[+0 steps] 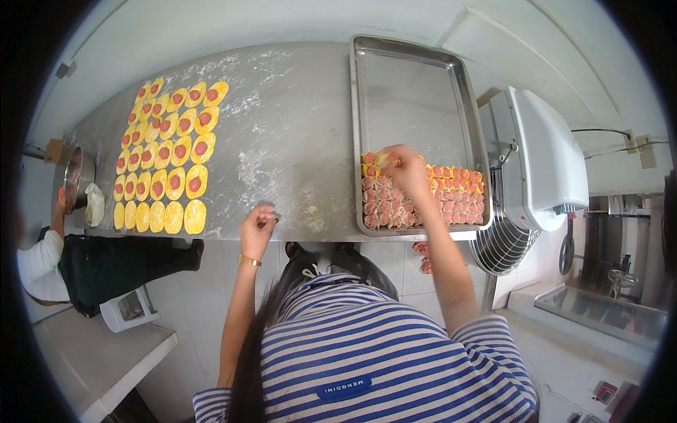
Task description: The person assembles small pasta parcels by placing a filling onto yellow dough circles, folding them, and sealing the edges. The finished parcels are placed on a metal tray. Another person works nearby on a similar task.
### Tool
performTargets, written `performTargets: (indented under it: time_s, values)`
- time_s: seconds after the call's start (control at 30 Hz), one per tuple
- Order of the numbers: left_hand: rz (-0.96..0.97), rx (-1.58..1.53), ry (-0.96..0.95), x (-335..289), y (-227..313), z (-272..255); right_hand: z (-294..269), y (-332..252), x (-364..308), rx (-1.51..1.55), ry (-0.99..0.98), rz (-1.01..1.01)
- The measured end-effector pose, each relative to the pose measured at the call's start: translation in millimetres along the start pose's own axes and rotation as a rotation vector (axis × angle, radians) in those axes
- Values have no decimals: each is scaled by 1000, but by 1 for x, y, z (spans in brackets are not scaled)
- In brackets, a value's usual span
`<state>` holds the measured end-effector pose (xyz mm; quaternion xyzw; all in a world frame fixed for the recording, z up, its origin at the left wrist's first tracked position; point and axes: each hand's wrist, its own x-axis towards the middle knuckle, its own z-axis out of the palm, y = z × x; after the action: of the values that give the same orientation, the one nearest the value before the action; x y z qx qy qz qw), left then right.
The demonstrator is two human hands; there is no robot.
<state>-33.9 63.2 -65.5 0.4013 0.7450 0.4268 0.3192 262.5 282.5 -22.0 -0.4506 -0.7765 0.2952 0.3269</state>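
Along the lower edge, a ribbed blue-and-white striped shirt (374, 345) is cut off by the frame, dark hair (248, 359) falls over its left side, and the legs below are mostly hidden. Beyond the shirt, a pinkish thing (423, 258) shows under the table edge, too little of it to name. Over the near edge of the steel table (296, 134), dusted with white powder, the left hand (258, 227) is curled, thumb close to fingers, a gold band (249, 261) at its wrist; a tiny dark thing sits at the fingertips, and I cannot tell whether they grip it. Well apart from it, the right hand (405, 168), smeared by motion, pinches a yellow dumpling (383, 161) over the metal tray (355, 106), hiding part of the rows beneath. Those rows of dumplings (389, 210), pleated and pink-topped, fill the tray's near end. Left on the table lie thin, oval yellow wrappers (173, 217), most bearing a round pink filling (195, 184), the nearest row plain. Farther out, the rim crops another person (44, 262) beside a steel bowl (87, 175); at right stands a smooth white mixer (546, 155) with a wire guard (499, 243).
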Motion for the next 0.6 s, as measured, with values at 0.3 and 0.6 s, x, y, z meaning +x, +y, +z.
performTargets:
  time_s: [0.3, 0.6]
  values:
    - [14, -29, -3, -10, 12, 23, -85, 105, 25, -316, -175, 179]
    - [20, -26, -16, -19, 22, 39, -92, 92, 26, -292, -370, 35]
